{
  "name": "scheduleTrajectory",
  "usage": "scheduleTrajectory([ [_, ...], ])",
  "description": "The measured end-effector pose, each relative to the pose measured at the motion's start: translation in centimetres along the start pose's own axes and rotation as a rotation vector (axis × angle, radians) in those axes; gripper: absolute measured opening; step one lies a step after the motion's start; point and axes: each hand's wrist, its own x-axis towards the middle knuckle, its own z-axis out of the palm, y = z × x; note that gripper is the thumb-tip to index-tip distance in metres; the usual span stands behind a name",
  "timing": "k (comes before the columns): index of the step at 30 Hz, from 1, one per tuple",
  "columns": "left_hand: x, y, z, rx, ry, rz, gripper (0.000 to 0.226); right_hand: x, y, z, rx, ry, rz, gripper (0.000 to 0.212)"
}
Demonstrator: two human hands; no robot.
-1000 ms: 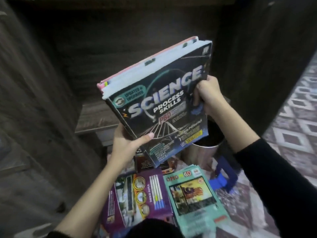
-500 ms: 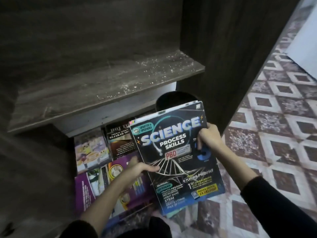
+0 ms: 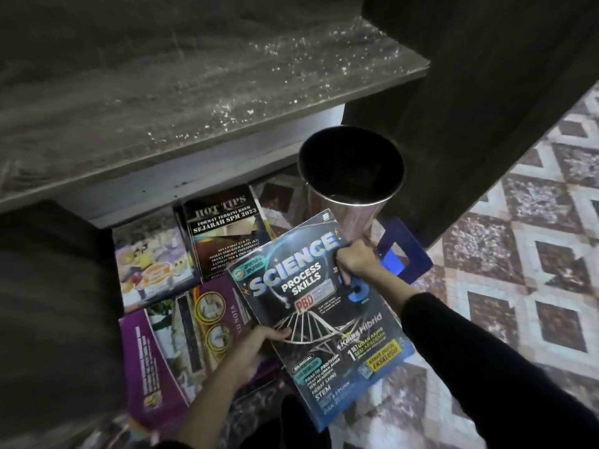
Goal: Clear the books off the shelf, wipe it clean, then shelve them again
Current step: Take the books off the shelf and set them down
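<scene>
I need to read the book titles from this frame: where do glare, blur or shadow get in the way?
Head view: sheen brightens the upper cover of the Science Process Skills book, title readable; the Hot Tips book is dim but legible; the purple book and the dusty shelf are motion-smeared; the picture's left lies in deep shadow.

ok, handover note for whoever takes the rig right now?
Left hand grips the Science book at its left edge; right hand grips its top right corner.
The book is low over the floor books, in front of the bin.
Done: shelf shows no books in view.
Left: set this book down, wipe the dusty shelf, reshelve everything.
</scene>
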Motion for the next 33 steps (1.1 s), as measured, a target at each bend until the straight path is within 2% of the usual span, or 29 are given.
scheduleTrajectory([
  [3,1.0,-0.3,0.3,0.021,-0.024,-0.012,0.02,1.6,-0.6,0.9,-0.038,-0.048,0.037,0.045],
  [6,1.9,-0.4,0.5,0.025,-0.009,-0.021,0.01,3.0,-0.4,1.7,-0.05,-0.02,0.067,0.036],
  [12,2.4,-0.6,0.2,0.162,0.005,-0.041,0.026,6.0,0.8,3.4,-0.049,-0.09,0.037,0.016],
  [17,2.3,1.0,-0.4,0.432,0.027,-0.014,0.032,8.4,2.2,3.9,-0.1,-0.188,0.028,0.028],
  [21,2.3,0.8,-0.1,0.428,0.012,0.005,0.024,10.7,3.8,3.7,-0.175,-0.272,0.04,0.042],
  [24,2.4,0.8,0.3,0.39,0.05,0.045,0.015,8.8,3.0,2.3,-0.193,-0.227,0.015,0.024],
  [28,2.6,1.3,0.4,0.43,0.087,0.02,0.02,6.0,2.0,1.7,-0.251,-0.168,0.005,0.025],
  [30,2.5,1.6,0.2,0.527,0.073,-0.004,0.024,5.3,1.9,1.8,-0.313,-0.119,-0.016,0.023],
  [33,2.3,3.2,-0.3,0.798,0.118,0.015,0.014,4.4,1.9,2.1,-0.408,-0.036,-0.069,0.024],
])
